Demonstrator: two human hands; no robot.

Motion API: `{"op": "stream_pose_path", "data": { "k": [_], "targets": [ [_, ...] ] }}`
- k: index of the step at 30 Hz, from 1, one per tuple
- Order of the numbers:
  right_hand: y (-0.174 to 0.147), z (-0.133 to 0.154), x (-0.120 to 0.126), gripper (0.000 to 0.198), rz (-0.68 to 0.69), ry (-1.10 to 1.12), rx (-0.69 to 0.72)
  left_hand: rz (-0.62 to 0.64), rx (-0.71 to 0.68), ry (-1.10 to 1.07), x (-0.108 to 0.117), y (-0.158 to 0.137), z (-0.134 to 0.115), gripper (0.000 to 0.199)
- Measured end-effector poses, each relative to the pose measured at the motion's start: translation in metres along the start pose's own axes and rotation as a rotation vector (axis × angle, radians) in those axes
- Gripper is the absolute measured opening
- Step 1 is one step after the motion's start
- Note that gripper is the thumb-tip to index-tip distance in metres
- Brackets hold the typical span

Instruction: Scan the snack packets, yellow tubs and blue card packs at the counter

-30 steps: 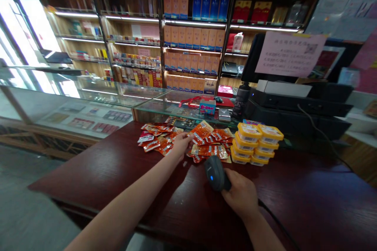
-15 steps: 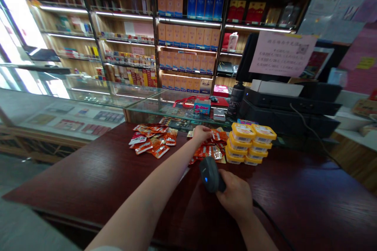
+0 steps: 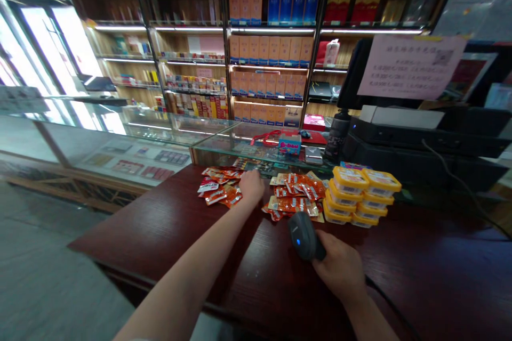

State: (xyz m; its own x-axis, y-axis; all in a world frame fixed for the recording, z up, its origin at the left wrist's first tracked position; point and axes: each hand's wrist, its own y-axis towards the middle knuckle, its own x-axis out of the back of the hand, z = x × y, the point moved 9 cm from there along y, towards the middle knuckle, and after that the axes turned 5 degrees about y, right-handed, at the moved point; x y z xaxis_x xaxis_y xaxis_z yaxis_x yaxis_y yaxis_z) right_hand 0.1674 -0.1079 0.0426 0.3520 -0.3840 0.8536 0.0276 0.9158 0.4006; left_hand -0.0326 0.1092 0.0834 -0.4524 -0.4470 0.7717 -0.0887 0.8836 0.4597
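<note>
My right hand [image 3: 340, 264] is wrapped round the handle of a dark barcode scanner [image 3: 303, 235]. A small blue light glows on the scanner, and its cable trails toward the bottom right. My left hand [image 3: 252, 186] reaches forward to the right edge of the left pile of orange snack packets [image 3: 218, 194]. Its fingers are mostly hidden, so whether they grip a packet cannot be made out. Between my left hand and the stacked yellow-lidded tubs [image 3: 348, 200] lies a second pile of orange snack packets [image 3: 298, 189], just beyond the scanner.
These goods lie on a dark red wooden counter [image 3: 160, 234]. Behind it runs a glass display case [image 3: 224, 141] carrying a small blue box [image 3: 290, 144]. A monitor with a pink notice [image 3: 408, 69] and black till equipment [image 3: 420, 138] stand at right. Stocked shelves line the wall.
My left hand has moved left, from the right packet pile to the left one. The camera view has shifted left. My right hand still holds the scanner.
</note>
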Motion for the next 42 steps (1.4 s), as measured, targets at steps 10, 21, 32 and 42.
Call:
{"op": "stream_pose_path", "data": {
  "k": [10, 21, 32, 42],
  "targets": [
    [0.001, -0.001, -0.001, 0.035, 0.031, 0.019, -0.017, 0.1, 0.11, 0.304, 0.009, 0.0, 0.037, 0.047],
    [0.0, 0.0, -0.002, 0.03, 0.071, 0.009, -0.045, 0.164, 0.202, -0.838, -0.003, -0.034, 0.059, 0.018],
    [0.011, 0.006, 0.003, 0.038, 0.071, 0.271, -0.174, 0.076, 0.214, -1.196, -0.01, -0.065, 0.072, 0.033],
    [0.025, 0.057, -0.011, 0.04, 0.189, 1.187, -0.449, 0.053, 0.225, -1.185, -0.014, -0.067, 0.074, 0.031]
  ]
}}
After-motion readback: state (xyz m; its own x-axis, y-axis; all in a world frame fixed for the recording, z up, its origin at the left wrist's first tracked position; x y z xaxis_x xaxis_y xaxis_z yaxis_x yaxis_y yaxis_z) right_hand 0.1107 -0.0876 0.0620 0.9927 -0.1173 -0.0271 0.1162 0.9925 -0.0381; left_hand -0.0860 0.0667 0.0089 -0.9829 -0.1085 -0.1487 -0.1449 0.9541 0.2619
